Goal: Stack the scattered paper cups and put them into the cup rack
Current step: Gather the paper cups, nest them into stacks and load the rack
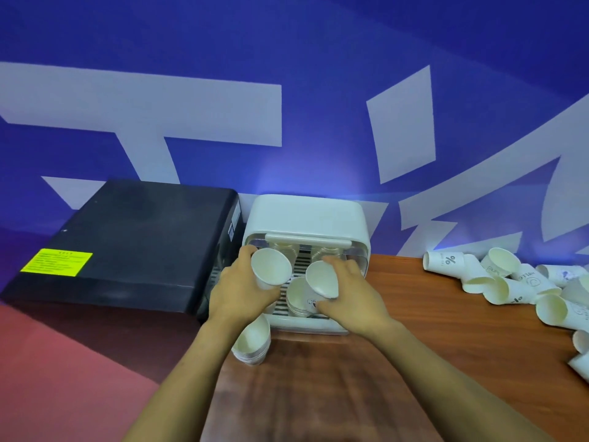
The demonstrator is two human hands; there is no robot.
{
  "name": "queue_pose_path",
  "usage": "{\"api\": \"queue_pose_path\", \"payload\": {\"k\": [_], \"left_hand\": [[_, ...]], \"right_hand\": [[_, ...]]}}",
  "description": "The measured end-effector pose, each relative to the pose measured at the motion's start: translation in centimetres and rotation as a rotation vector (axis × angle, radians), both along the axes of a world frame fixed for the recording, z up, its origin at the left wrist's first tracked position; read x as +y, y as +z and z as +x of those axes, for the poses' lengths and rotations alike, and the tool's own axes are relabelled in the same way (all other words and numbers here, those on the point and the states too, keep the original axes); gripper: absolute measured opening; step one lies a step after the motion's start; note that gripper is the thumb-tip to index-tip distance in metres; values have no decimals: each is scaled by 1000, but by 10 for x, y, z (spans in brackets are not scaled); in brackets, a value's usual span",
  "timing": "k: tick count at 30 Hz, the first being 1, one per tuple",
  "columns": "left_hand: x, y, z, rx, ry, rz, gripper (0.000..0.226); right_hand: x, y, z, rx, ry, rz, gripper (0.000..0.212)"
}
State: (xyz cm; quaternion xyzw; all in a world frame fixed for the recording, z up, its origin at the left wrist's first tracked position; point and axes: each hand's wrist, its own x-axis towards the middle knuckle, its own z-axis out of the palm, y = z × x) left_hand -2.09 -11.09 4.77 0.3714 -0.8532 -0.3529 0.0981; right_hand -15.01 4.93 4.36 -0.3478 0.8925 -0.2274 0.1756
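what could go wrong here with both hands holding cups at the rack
1. The left hand and right hand each grip a cup right in front of the cup rack; nesting the tilted right cup into the left cup off-axis may crush a rim.
2. A forearm might knock over the leaning stack standing at the table edge.
3. The loose pile is unstacked and could roll.

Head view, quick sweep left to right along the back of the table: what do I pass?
Black machine with a yellow label → cup in the left hand → cup in the right hand, both in front of the white cup rack → pile of loose paper cups on the wooden table.
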Motion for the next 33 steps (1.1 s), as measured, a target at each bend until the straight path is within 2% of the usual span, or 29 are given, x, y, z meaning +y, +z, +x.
{"api": "queue_pose_path", "payload": {"k": [12, 22, 28, 33], "left_hand": [[-16, -28, -9, 27, -10, 93, 69], [-27, -50, -17, -137, -21, 61, 63], [-26, -59, -20, -323, -42, 19, 72], [-24, -66, -21, -391, -59, 26, 78]], "right_hand": [[-18, -19, -4, 3, 8, 9, 79], [-27, -41, -7, 6, 63, 56, 78], [-25, -56, -6, -34, 81, 58, 77], [-21, -61, -9, -49, 94, 96, 82]]}}
